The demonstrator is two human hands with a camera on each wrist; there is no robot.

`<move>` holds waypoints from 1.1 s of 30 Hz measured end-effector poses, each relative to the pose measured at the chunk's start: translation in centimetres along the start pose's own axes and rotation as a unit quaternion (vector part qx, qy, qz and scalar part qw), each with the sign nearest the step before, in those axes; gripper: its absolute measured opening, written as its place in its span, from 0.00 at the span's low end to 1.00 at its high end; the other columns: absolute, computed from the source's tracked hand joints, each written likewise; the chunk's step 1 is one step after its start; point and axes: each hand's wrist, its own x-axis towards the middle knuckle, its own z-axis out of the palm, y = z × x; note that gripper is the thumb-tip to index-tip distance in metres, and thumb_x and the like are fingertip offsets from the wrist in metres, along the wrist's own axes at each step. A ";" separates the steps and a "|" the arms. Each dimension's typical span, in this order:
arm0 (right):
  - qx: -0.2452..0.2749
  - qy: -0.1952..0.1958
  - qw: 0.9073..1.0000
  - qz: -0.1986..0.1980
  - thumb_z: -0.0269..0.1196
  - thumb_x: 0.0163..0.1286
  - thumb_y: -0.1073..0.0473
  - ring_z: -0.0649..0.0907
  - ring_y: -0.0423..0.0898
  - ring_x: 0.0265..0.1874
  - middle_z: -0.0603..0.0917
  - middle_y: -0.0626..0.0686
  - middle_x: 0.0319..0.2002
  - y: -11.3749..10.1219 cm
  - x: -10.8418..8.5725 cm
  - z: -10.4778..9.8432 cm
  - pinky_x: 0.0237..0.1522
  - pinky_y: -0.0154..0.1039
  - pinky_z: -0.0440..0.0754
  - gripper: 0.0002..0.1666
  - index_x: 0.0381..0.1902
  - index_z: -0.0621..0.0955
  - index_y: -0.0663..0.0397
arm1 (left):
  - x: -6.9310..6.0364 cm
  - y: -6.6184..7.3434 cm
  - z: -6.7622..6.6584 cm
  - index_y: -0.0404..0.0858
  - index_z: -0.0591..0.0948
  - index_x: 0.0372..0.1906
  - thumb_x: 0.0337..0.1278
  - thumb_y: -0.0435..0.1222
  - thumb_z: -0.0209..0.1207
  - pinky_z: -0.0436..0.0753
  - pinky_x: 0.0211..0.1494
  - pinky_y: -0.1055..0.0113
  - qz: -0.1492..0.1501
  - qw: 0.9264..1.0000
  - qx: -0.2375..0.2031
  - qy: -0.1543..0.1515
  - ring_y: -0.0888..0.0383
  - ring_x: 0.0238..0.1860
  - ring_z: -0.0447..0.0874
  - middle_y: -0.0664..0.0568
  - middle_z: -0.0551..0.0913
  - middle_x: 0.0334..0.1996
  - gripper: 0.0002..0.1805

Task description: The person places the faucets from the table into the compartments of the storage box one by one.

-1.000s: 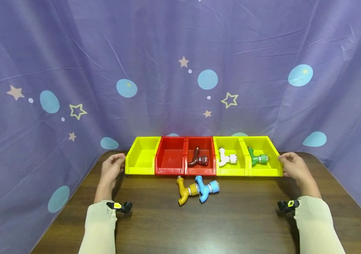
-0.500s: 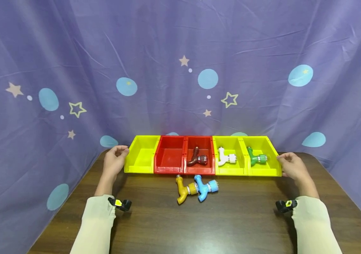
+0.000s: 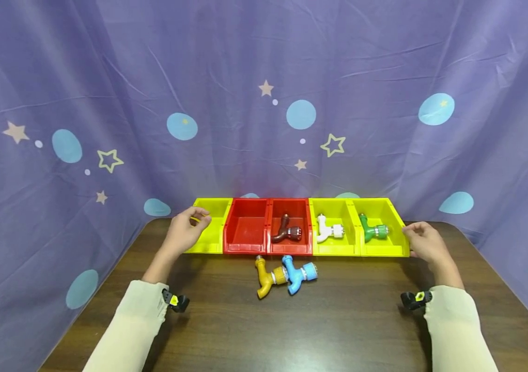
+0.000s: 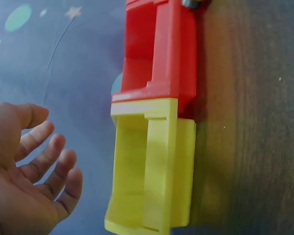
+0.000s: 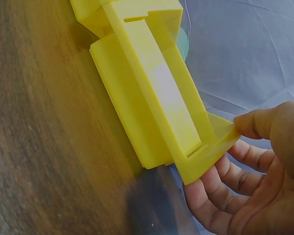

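My left hand (image 3: pixel 187 231) hovers in front of the leftmost yellow bin (image 3: pixel 215 227) with loosely bent fingers and nothing between them. In the left wrist view its fingertips (image 4: pixel 56 142) stand apart from that bin. My right hand (image 3: pixel 426 242) grips the side wall of the rightmost yellow bin (image 3: pixel 401 250); the right wrist view has the thumb (image 5: pixel 255 123) on the rim and several fingers beneath. That bin holds a green faucet (image 3: pixel 375 231). A yellow faucet (image 3: pixel 266 279) and a blue faucet (image 3: pixel 296 276) lie on the table, close together, in front of the row.
Between the end bins stand a bare red bin (image 3: pixel 247 232), a red bin (image 3: pixel 303 249) with a brown faucet (image 3: pixel 284 231), and a yellow bin (image 3: pixel 338 249) with a white faucet (image 3: pixel 328 229). Behind the wooden table (image 3: pixel 301 330) hangs a purple curtain (image 3: pixel 245 77).
My left hand has left the outer side of the left yellow bin and moved up and right over it. The right hand keeps its grip, and the faucets stay in place.
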 end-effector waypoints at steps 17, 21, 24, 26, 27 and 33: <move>-0.002 0.004 1.000 0.004 0.44 0.84 0.49 0.77 0.61 0.52 0.70 0.72 0.62 0.3 0.2 0.2 0.37 0.40 0.83 0.27 0.63 0.68 0.69 | -1.3 4.4 2.9 0.40 0.83 0.48 0.65 0.37 0.67 0.80 0.51 0.53 0.176 0.978 0.036 -0.111 0.50 0.45 0.80 0.51 0.83 0.42 0.10; -0.006 0.007 1.000 0.004 0.45 0.84 0.48 0.77 0.62 0.52 0.70 0.72 0.62 0.2 0.1 0.2 0.38 0.41 0.84 0.28 0.63 0.68 0.68 | -1.8 4.4 3.9 0.41 0.83 0.49 0.66 0.39 0.67 0.78 0.56 0.55 0.213 0.964 0.062 -0.144 0.53 0.49 0.78 0.50 0.83 0.45 0.11; -0.007 0.007 1.000 0.001 0.45 0.83 0.47 0.78 0.62 0.52 0.71 0.73 0.61 0.1 0.0 0.2 0.38 0.42 0.84 0.28 0.62 0.68 0.69 | -2.3 4.5 4.6 0.42 0.84 0.50 0.67 0.41 0.67 0.78 0.56 0.57 0.246 0.953 0.082 -0.158 0.57 0.50 0.76 0.54 0.82 0.46 0.12; -0.008 0.006 1.000 0.000 0.45 0.83 0.47 0.78 0.62 0.52 0.71 0.73 0.61 0.1 -0.1 0.2 0.38 0.42 0.84 0.29 0.62 0.68 0.69 | -2.5 4.5 5.0 0.43 0.84 0.49 0.66 0.42 0.67 0.77 0.55 0.59 0.267 0.946 0.089 -0.164 0.59 0.50 0.75 0.56 0.81 0.47 0.11; -0.008 0.006 1.000 0.000 0.45 0.83 0.47 0.78 0.63 0.53 0.71 0.73 0.62 0.1 -0.1 0.2 0.38 0.42 0.84 0.29 0.62 0.68 0.69 | -2.6 4.6 5.2 0.44 0.84 0.50 0.66 0.42 0.66 0.77 0.55 0.59 0.279 0.941 0.093 -0.166 0.60 0.50 0.75 0.58 0.81 0.47 0.12; -0.003 0.007 1.000 0.005 0.45 0.83 0.47 0.77 0.64 0.55 0.70 0.73 0.63 0.1 0.0 0.2 0.39 0.42 0.84 0.29 0.63 0.67 0.69 | -3.1 4.7 5.8 0.45 0.83 0.52 0.65 0.44 0.67 0.77 0.59 0.57 0.341 0.914 0.117 -0.187 0.57 0.54 0.75 0.57 0.79 0.52 0.14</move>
